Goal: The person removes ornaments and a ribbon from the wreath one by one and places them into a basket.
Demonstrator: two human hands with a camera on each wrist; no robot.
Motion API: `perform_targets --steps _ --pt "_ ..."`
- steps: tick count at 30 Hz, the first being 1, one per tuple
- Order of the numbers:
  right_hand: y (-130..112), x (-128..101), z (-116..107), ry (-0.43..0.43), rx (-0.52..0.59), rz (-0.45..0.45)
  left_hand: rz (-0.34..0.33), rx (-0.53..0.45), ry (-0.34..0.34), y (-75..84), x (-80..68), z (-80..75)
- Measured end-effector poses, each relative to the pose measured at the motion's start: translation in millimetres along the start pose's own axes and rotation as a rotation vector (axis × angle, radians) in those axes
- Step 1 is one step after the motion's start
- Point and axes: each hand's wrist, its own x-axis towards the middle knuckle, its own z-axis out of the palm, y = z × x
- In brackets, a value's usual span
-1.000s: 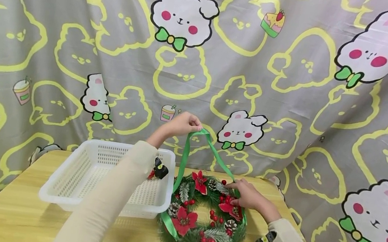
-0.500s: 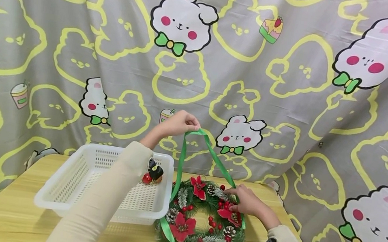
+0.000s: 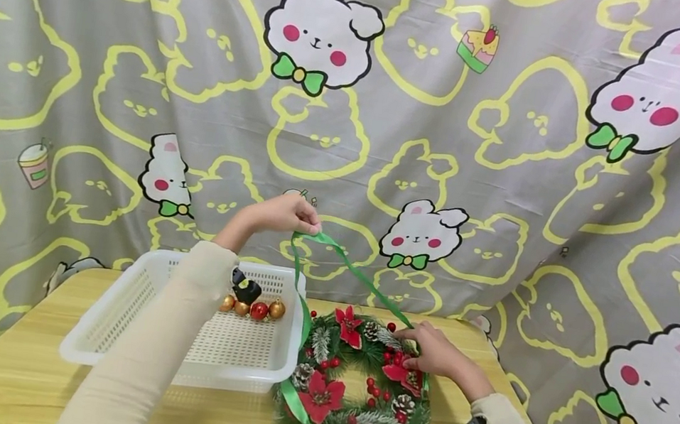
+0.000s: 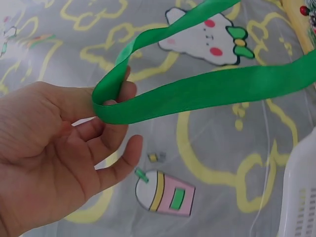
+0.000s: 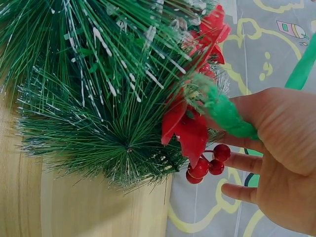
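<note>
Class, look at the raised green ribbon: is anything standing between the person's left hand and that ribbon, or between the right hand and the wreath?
Nothing visible does. The left hand already pinches the ribbon at its fold, and the right hand rests on the wreath, gripping the ribbon there. The white basket sits apart, left of the wreath.

A green satin ribbon (image 3: pixel 342 266) rises in a taut folded loop above a pine wreath (image 3: pixel 357 393) — frosted needles, red poinsettias, berries, small cones — which lies flat on the wooden table, the ribbon wound round its ring.
</note>
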Motion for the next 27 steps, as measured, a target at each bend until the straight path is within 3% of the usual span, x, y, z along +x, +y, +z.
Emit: perform_targets --steps 4,8,13,27 --pt "-1 -1 0 -0.002 -0.011 -0.007 -0.01 0.037 -0.033 -6.7 -10.3 -7.4" --pt "-1 -1 0 0.0 -0.016 -0.025 -0.061 0.012 -0.015 -13.9 -22.3 -16.1" --pt "-1 -1 0 0.008 -0.026 -0.052 -0.087 -0.018 0.046 -21.6 -36.5 -28.8" --pt "-3 -1 -2 0.009 -0.024 -0.067 -0.134 0.014 0.238 -31.9 -76.9 -63.5"
